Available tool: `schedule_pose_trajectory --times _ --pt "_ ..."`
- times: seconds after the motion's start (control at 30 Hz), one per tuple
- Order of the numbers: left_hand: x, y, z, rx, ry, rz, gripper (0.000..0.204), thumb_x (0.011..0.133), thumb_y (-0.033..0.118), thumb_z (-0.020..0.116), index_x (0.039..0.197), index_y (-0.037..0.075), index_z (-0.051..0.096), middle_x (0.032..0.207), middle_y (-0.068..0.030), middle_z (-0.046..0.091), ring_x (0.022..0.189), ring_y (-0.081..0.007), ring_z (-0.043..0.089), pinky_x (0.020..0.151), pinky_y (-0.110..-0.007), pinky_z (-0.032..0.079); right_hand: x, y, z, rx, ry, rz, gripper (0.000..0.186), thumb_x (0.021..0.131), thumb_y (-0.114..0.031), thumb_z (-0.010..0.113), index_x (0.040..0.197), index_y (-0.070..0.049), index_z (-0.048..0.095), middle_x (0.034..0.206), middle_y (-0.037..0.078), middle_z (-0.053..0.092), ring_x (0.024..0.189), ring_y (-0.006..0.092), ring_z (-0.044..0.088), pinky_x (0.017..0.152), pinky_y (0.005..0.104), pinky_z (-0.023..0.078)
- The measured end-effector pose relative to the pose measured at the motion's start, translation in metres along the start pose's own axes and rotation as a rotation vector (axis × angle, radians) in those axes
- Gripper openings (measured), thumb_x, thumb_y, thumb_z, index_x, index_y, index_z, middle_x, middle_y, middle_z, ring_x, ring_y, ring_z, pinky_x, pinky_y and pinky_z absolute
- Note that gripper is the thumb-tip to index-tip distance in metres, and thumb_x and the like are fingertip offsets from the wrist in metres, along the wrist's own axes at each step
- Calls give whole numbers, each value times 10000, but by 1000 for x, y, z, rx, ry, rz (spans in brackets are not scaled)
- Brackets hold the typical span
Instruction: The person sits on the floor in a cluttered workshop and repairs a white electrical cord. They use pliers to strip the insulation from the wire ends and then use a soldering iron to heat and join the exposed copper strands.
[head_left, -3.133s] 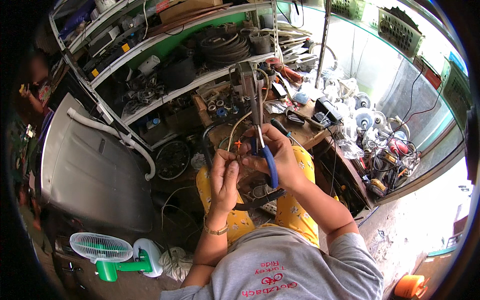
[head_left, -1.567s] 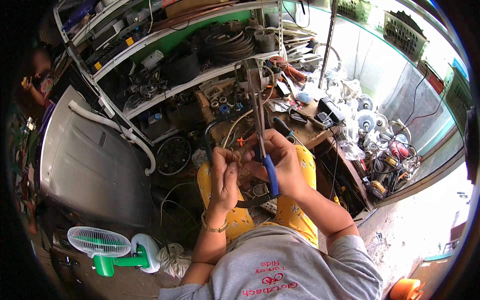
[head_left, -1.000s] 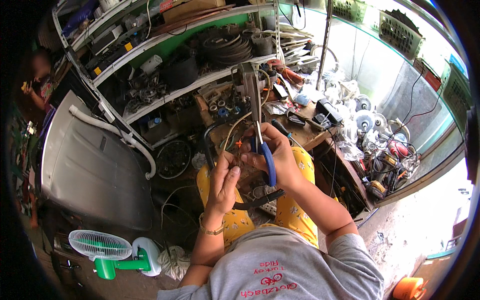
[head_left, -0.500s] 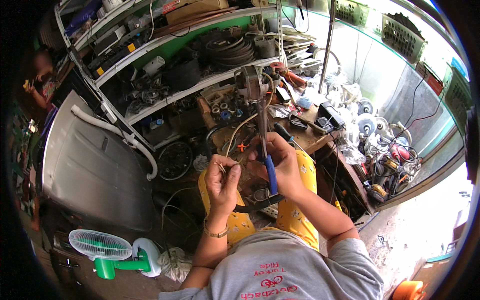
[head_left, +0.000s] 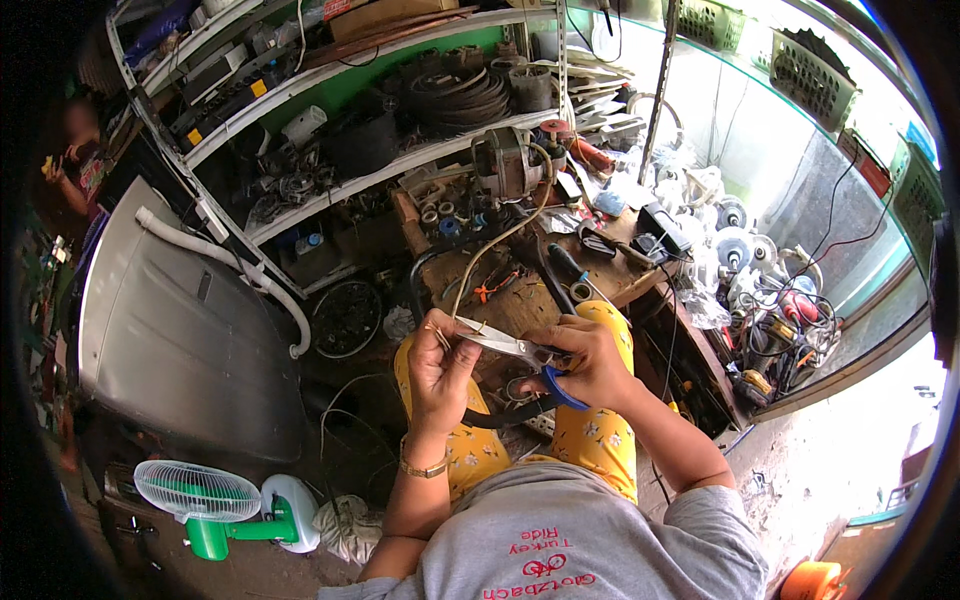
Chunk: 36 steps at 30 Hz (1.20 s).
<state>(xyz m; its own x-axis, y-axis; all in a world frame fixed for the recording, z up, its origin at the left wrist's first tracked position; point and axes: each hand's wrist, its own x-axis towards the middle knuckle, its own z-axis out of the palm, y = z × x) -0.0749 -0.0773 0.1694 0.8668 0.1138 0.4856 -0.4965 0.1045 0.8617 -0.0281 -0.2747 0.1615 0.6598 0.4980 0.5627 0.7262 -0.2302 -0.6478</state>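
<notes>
My left hand (head_left: 440, 372) pinches the end of a thin beige cable (head_left: 466, 280), with short loose wire ends showing by the fingers. That cable runs up to a metal electric motor (head_left: 504, 165) on the low wooden bench (head_left: 530, 300). In my right hand (head_left: 592, 362) is a pair of scissors (head_left: 500, 342) with blue handles. Its silver blades point left and lie against the wire ends at my left fingertips. Whether the blades touch the wire's core cannot be made out.
Orange-handled pliers (head_left: 490, 290) and a dark screwdriver (head_left: 566, 262) lie on the bench. Shelves (head_left: 350, 205) of parts stand behind. On the left are a grey metal panel (head_left: 190, 340) and a green-white fan (head_left: 210, 500); plastic-wrapped parts (head_left: 735, 250) pile at right. Another person sits far left.
The scissors have swung from pointing upward to pointing left, bringing the blades to the wire ends. My right hand has moved slightly right and down; my left hand stays nearly in place.
</notes>
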Motion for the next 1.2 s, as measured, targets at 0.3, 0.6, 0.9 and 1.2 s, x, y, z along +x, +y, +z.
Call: schedule_pose_trajectory --times 0.3,0.6,0.9,1.2 --pt "0 -1 1 63 -26 22 180 899 138 632 902 42 480 805 17 529 716 -36 456 656 -183 381 -9 11 1 -38 27 -30 511 565 -188 881 994 -6 673 725 99 629 654 237 595 585 328 453" --pt "-2 -6 9 146 98 10 297 802 108 744 809 66 451 765 38 468 722 -37 449 672 -192 383 -11 5 8 -7 94 33 471 611 -257 841 998 -37 689 771 120 661 689 273 617 635 353 488" --pt "2 -19 6 220 197 75 289 751 65 781 750 31 494 727 14 550 688 -32 500 628 -178 421 -10 12 17 45 121 47 508 589 -266 857 992 -11 681 797 143 661 719 289 634 650 351 497" --pt "8 -22 10 229 234 45 304 752 59 777 730 45 474 700 44 490 674 -25 435 635 -179 375 -7 16 18 120 69 146 526 596 -243 864 1012 10 664 836 162 660 714 278 639 655 330 501"
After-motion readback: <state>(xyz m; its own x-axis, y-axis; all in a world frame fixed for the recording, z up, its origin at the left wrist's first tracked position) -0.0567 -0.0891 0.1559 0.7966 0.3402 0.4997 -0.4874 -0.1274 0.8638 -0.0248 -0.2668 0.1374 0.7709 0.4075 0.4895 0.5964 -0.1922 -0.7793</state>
